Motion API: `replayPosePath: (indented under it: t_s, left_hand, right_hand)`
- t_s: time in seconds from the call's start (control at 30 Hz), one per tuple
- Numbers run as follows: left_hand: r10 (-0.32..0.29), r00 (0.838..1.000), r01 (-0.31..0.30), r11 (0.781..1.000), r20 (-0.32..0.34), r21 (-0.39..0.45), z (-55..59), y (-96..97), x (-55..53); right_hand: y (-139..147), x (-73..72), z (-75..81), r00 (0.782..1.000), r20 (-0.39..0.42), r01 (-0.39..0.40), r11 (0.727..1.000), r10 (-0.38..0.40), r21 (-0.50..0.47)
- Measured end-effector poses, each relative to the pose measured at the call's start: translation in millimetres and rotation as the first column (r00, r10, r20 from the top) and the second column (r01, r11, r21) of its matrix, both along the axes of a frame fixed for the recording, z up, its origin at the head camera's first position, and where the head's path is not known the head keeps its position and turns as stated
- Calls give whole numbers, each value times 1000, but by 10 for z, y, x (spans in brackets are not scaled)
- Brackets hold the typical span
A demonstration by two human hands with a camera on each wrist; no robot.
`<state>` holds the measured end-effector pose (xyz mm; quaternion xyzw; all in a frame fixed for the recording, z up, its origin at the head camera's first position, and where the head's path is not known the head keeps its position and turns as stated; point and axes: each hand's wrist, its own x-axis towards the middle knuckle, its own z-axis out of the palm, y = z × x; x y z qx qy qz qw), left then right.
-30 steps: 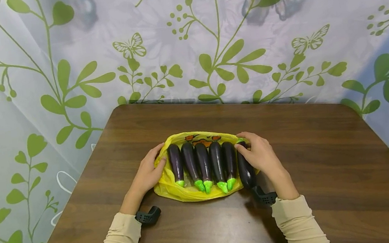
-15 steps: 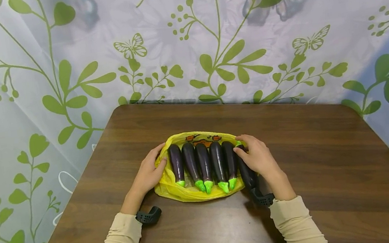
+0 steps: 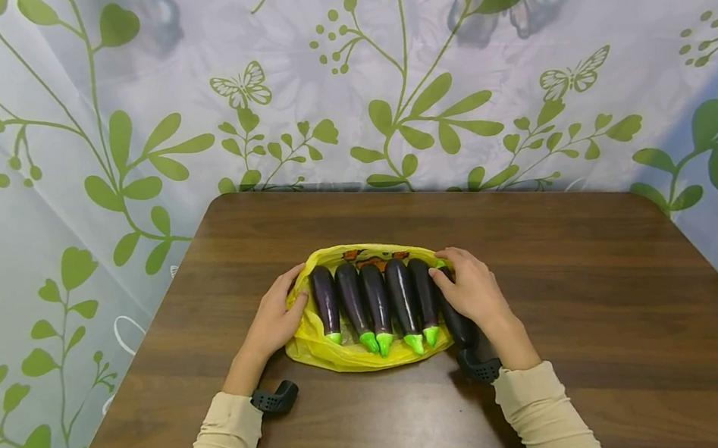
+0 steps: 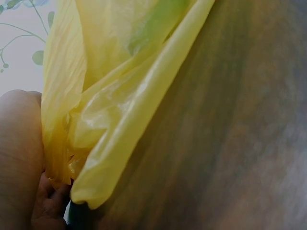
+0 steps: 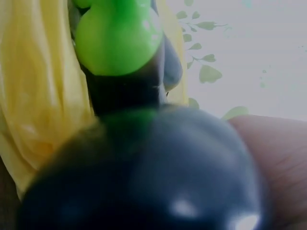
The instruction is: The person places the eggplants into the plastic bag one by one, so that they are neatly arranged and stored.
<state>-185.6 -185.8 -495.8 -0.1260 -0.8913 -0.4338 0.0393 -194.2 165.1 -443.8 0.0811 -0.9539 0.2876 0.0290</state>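
Observation:
A yellow plastic bag (image 3: 319,356) lies mouth-up on the table with several dark purple eggplants (image 3: 377,302) side by side in it, green stem ends toward the person. My left hand (image 3: 273,314) holds the bag's left edge, thumb on the inner side. At the right edge my right hand (image 3: 476,290) grips another eggplant (image 3: 459,325), its green stem end pointing away under the fingers. The left wrist view has folds of the bag (image 4: 120,124) beside the hand. In the right wrist view the held eggplant's round end (image 5: 144,191) looms close, with a green cap (image 5: 117,43) beyond.
The brown wooden table (image 3: 619,310) extends around the bag on all sides. A patterned curtain (image 3: 331,121) with green leaves hangs behind its far edge. Black wrist mounts (image 3: 275,398) sit below both hands, and a white cable (image 3: 129,334) hangs at the left.
My right hand has shifted slightly left with its eggplant, closer to the row. The rightmost eggplant in the bag has moved a little. My left hand has stayed in place.

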Motion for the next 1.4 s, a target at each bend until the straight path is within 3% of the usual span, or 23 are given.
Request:
replayPosePath:
  t_s: [0.3, 0.7, 1.03, 1.27, 1.4]
  left_hand:
    - [4, 1000, -4, 1000, -2, 1, 11, 7, 0]
    - [-1, 999, 2, 1000, -36, 17, -22, 32, -6]
    - [-4, 999, 5, 1000, -54, 13, -7, 32, 4]
    - [-1, 998, 2, 1000, -58, 17, 8, 25, 9]
    - [4, 999, -3, 1000, -55, 19, 28, 28, 27]
  right_hand:
    - [26, 52, 77, 1000, -27, 10, 1000, -9, 17]
    - [182, 212, 187, 999, -36, -28, 998, 26, -55]
    - [243, 419, 125, 984, -13, -179, 981, 180, 79]
    - [199, 417, 37, 985, -17, -169, 982, 171, 80]
    - [247, 412, 58, 982, 35, -189, 982, 188, 25]
